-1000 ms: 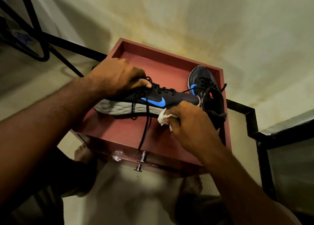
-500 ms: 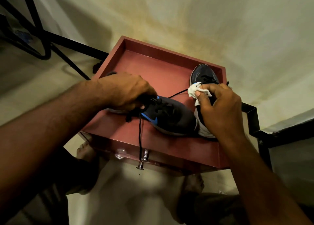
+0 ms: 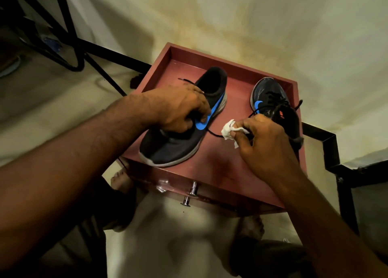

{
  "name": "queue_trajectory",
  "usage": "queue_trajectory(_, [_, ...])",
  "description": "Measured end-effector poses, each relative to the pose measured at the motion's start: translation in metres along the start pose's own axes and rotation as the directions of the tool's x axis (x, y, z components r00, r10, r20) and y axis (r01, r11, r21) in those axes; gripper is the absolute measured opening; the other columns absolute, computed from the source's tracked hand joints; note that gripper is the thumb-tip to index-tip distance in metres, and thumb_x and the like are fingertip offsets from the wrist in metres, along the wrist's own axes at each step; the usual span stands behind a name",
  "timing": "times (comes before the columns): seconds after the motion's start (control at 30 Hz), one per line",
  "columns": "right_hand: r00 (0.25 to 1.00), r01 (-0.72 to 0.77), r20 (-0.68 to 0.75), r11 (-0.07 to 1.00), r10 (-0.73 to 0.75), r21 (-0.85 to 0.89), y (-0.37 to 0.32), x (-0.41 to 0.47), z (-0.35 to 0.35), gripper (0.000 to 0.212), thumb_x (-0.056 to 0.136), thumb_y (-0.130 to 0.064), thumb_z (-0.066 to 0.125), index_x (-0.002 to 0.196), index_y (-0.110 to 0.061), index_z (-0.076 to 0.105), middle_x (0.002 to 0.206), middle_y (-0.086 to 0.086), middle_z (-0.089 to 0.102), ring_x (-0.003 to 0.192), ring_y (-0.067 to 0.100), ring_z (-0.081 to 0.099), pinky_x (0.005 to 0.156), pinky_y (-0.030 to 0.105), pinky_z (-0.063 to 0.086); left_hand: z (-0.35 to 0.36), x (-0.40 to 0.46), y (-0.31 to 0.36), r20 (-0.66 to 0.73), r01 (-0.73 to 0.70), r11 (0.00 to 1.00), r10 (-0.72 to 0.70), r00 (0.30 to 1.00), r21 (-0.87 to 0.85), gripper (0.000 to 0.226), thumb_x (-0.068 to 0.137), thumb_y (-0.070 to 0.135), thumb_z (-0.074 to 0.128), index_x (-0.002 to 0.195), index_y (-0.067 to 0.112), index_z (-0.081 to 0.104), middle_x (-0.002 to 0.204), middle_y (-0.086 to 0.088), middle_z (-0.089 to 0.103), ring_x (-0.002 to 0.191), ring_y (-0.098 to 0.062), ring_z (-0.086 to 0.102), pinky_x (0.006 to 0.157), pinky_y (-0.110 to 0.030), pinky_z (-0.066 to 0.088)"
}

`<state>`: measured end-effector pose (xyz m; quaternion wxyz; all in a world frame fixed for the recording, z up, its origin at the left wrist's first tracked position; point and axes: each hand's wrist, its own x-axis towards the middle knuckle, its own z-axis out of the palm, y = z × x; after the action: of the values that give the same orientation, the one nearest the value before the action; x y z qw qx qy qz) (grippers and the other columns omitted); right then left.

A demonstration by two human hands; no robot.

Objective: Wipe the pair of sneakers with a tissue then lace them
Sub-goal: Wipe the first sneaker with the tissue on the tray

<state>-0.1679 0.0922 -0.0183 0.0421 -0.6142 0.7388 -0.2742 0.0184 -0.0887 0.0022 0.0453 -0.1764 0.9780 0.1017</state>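
Note:
Two dark sneakers with blue logos lie in a red wooden drawer point(image 3: 222, 172). The left sneaker point(image 3: 174, 145) points its toe toward me, heel toward the wall. My left hand point(image 3: 178, 109) grips it across the laces at mid-shoe. The right sneaker point(image 3: 270, 97) points its toe away, with loose black laces point(image 3: 214, 133) trailing over the drawer floor. My right hand point(image 3: 264, 139) is closed on a crumpled white tissue point(image 3: 230, 130), between the two shoes and against the right sneaker's near end.
The drawer has a metal knob point(image 3: 190, 195) on its front face. My bare feet point(image 3: 121, 179) show under it on the pale floor. Black metal frame legs point(image 3: 69, 38) stand at the upper left, a black metal edge point(image 3: 329, 149) at the right.
My left hand has turned the left sneaker from lying sideways to toe-toward-me and set it down. My right hand with the tissue has moved from the right sneaker's toe to its near end.

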Motion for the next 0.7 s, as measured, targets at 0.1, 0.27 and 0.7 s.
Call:
queue_trajectory(0.1, [1.0,-0.001,-0.006,1.0,0.001,-0.009,0.001,0.001,0.0,0.01,0.095,-0.024,0.071,0.102,-0.021,0.077,0.094,0.001,0.065,0.081,0.018,0.062,0.076,0.043,0.056,0.003,-0.001,-0.002,0.022,-0.003,0.999,0.002,1.0,0.039,0.041,0.088,0.034,0.079,0.128,0.034,0.067,0.149,0.015,0.054,0.144,-0.017,0.038,0.124,-0.045,0.03])
queue_trajectory(0.27, [1.0,0.002,0.017,1.0,-0.002,-0.008,-0.003,0.0,0.002,0.011,0.095,-0.024,0.071,0.104,-0.021,0.077,0.095,0.001,0.066,0.083,0.018,0.063,0.077,0.044,0.056,0.008,0.007,-0.003,-0.044,0.013,0.999,-0.011,0.999,0.046,0.038,0.087,0.037,0.081,0.123,0.031,0.07,0.139,0.013,0.062,0.128,-0.019,0.051,0.108,-0.045,0.046])
queue_trajectory(0.7, [0.999,0.02,0.029,1.0,-0.02,0.007,-0.007,0.0,0.006,0.01,0.094,-0.022,0.071,0.103,-0.021,0.076,0.094,-0.003,0.064,0.082,0.014,0.062,0.078,0.041,0.056,-0.003,-0.008,-0.003,0.148,0.096,0.976,-0.067,0.987,-0.196,0.05,0.071,0.058,0.087,0.115,0.044,0.069,0.174,0.009,0.003,0.156,-0.026,0.014,0.125,-0.053,0.023])
